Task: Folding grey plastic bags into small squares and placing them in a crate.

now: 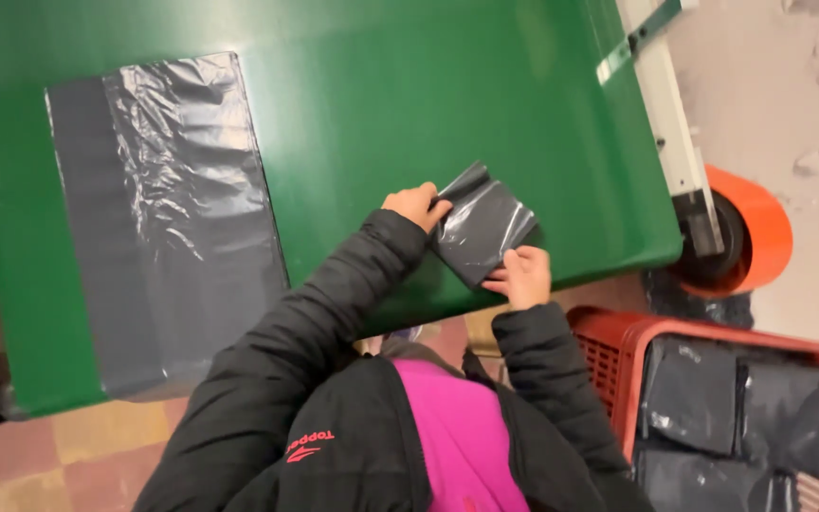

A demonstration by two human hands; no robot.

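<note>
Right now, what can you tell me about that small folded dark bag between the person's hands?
The folded bag is dark grey, thin, glossy plastic, creased and folded into a small rough square. It lies tilted near the front edge of the green table. The left hand pinches its upper left corner; the right hand presses its lower right edge.

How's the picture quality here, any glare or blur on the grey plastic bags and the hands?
Head view: soft sheen on the green table and bright glare streaks on the folded grey bag between the left hand and right hand; the flat bag stack shows crinkle highlights; hands slightly soft, edges mildly blurred; the red basket is cut off at the frame's corner.
</note>
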